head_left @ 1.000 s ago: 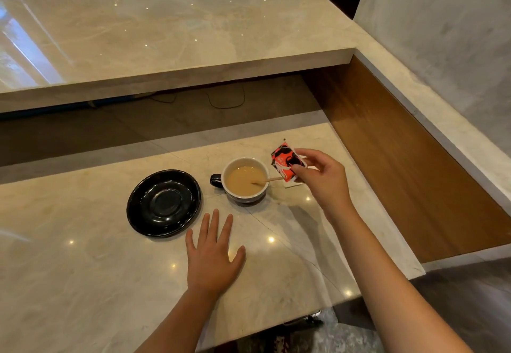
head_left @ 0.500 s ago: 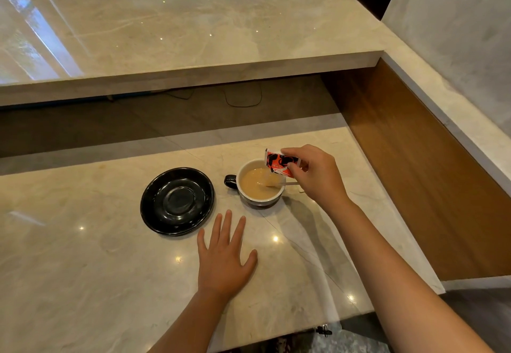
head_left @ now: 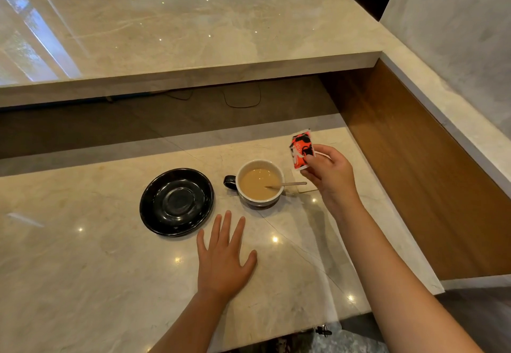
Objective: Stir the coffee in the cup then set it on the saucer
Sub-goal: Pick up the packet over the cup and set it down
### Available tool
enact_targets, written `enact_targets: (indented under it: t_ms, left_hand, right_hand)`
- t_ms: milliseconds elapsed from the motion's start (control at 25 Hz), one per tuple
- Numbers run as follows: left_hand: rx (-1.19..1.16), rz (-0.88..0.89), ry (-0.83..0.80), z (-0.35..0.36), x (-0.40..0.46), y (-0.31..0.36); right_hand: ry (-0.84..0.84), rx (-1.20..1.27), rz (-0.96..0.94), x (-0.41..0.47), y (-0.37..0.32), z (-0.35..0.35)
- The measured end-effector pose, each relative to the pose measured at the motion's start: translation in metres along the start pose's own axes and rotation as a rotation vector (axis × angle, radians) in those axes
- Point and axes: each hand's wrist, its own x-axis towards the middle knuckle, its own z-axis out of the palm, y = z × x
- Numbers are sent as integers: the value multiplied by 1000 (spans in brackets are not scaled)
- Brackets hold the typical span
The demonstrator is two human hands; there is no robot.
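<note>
While the marble bench carries everything, its near right part holds the task's things: a black saucer toward the middle and, just beside it on the right but not touching, a white cup of milky coffee. The cup's dark handle points left, toward the saucer. A stirrer leans in the coffee with its free end over the right rim, nobody gripping it. The left hand lies flat on the bench near the front edge, fingers spread, holding nothing. The right hand hovers right of the cup and pinches a red and black sachet between thumb and fingertips. Ceramic like this is probably stiff, smooth, breakable and fairly heavy when full; the liquid sits near the rim, so tilting could spill it. The handle looks the safest grip for the short lift, and the stirrer's free end for stirring.
</note>
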Motion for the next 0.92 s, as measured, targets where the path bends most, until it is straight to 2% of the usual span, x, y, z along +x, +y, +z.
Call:
enact_targets:
  t_ms: [280,440,560,760,920]
  left_hand:
    - [12,-5,0,-2,0,-1]
    - [18,-5,3,-2,1,0]
    - [8,-3,25,-2,0,-1]
    - [-1,-3,31,-3,0,0]
    - [27,-12,15,-2,0,1]
  right_hand:
    - [7,546,131,-7,1,-29]
    - [10,637,138,-11,9,-46]
    - [104,499,118,-10,19,-77]
    - [309,75,172,-6,46,-139]
    - [399,-166,188,1,61,-155]
